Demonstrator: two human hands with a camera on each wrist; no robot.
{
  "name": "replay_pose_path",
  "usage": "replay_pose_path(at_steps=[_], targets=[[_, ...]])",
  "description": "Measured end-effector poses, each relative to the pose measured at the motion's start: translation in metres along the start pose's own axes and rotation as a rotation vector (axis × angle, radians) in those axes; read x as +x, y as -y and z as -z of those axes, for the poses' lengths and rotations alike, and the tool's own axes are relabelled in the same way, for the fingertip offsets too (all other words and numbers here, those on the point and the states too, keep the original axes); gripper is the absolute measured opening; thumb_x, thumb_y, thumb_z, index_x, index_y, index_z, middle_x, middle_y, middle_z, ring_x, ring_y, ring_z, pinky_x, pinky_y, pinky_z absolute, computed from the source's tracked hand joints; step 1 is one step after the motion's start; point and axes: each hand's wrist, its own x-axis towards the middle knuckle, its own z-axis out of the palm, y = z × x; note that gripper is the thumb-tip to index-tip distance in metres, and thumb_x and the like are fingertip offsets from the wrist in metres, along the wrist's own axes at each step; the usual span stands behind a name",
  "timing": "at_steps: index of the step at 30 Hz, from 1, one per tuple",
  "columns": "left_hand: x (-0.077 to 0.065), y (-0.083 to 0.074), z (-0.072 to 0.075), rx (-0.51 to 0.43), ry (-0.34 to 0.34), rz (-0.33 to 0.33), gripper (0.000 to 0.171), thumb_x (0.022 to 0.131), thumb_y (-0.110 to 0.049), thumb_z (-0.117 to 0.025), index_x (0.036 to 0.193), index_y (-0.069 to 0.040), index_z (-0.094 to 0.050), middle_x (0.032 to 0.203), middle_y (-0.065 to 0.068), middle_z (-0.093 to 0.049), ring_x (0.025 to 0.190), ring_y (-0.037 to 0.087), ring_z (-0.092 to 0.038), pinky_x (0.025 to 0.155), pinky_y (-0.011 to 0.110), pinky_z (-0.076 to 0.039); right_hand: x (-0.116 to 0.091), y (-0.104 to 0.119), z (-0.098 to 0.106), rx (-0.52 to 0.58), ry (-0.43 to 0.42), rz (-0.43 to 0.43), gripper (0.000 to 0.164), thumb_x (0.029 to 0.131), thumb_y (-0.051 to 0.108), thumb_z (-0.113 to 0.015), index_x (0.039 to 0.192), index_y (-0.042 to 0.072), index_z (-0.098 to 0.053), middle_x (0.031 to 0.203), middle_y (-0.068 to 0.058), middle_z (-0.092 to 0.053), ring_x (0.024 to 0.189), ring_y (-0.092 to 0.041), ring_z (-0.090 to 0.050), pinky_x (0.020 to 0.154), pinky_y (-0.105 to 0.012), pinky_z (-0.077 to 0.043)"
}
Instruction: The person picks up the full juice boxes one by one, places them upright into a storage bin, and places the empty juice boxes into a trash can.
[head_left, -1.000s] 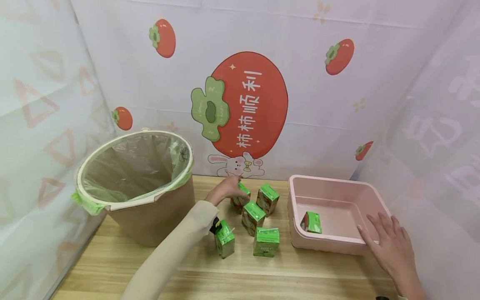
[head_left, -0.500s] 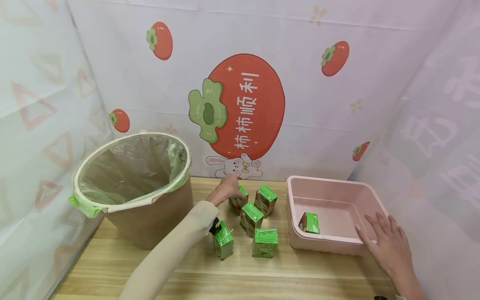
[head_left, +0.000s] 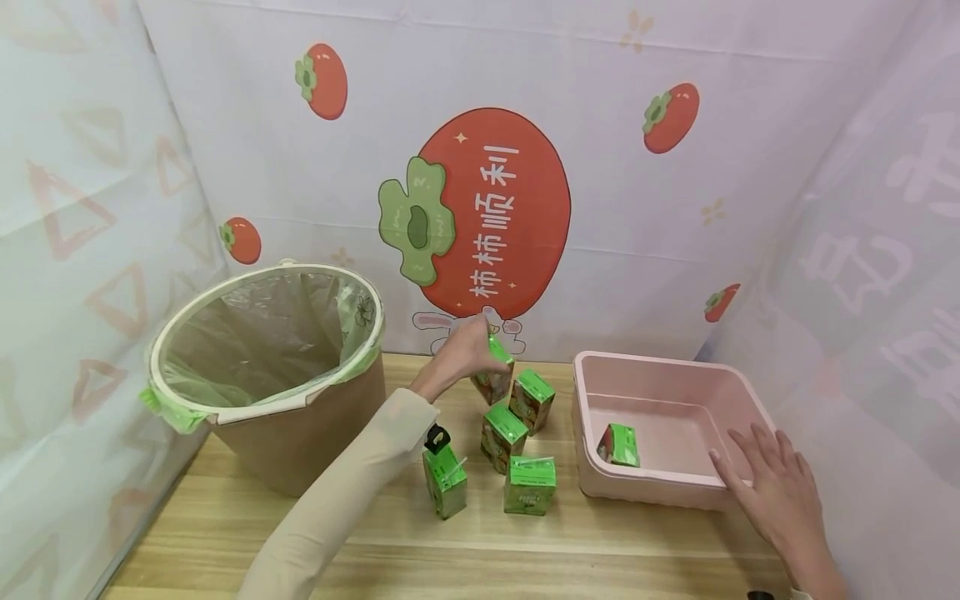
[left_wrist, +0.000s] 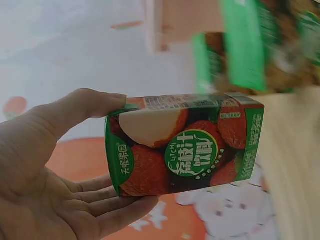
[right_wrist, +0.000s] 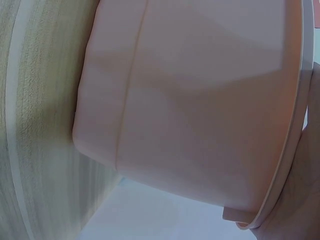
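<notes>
The juice carton [left_wrist: 185,145] is in the left hand [head_left: 467,348], pinched by its top end between thumb and fingers, near the back edge of the tabletop [head_left: 540,554]. Its long axis runs away from the palm, close to upright, with the base toward the wood; it looks lifted, though the gap beneath is hard to judge. What matters most is the line from there to the pink bin [head_left: 652,492], which lies to the right along the tabletop, its left wall the side nearest the carton. 1 rear carton [head_left: 532,400] stands on that line, just beside the held one, so the direct way right passes over it. The middle carton [head_left: 503,437] stands in front of both, while 2 more, the front left carton [head_left: 445,479] and the front right carton [head_left: 529,485], are nearer the tabletop's front edge. The left hand is plainly the nearer of the 2; the right hand [head_left: 780,487] is well apart, across the bin at its front right corner, fingers spread over the rim and gripping no carton. Inside the bin, 1 boxed drink [head_left: 619,445] sits by the front left corner. The lined bucket [head_left: 300,450] is on the opposite side, left of the held carton.
</notes>
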Motion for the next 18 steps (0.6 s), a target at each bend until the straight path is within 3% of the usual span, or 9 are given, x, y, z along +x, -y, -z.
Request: replay_pose_path(at_steps=[4, 9, 18], targets=[[0.000, -0.022, 0.009, 0.005, -0.010, -0.053, 0.063, 0.080, -0.030, -0.092, 0.121, 0.002, -0.057, 0.102, 0.013, -0.067, 0.084, 0.022, -0.064, 0.072, 0.031, -0.057, 0.000, -0.001, -0.001, 0.005, -0.001, 0.000, 0.058, 0.107, 0.044, -0.055, 0.144, -0.001, -0.051, 0.154, -0.038, -0.036, 0.144, -0.063, -0.023, 0.109, -0.079, -0.019], [0.000, -0.049, 0.016, -0.009, -0.009, -0.101, 0.062, 0.082, -0.031, -0.090, 0.125, 0.002, -0.059, 0.104, 0.013, -0.068, 0.085, 0.021, -0.066, 0.069, 0.029, -0.057, 0.001, 0.000, -0.001, 0.003, 0.016, -0.010, 0.059, 0.107, 0.045, -0.053, 0.145, -0.001, -0.050, 0.155, -0.038, -0.035, 0.145, -0.063, -0.022, 0.109, -0.079, -0.018], [0.006, -0.083, 0.016, -0.033, -0.012, -0.196, 0.060, 0.083, -0.032, -0.090, 0.126, 0.002, -0.065, 0.105, 0.011, -0.069, 0.084, 0.018, -0.065, 0.068, 0.023, -0.054, 0.000, 0.000, 0.000, 0.006, 0.004, -0.007, 0.059, 0.107, 0.044, -0.053, 0.144, -0.001, -0.051, 0.155, -0.038, -0.035, 0.145, -0.063, -0.022, 0.110, -0.080, -0.018]])
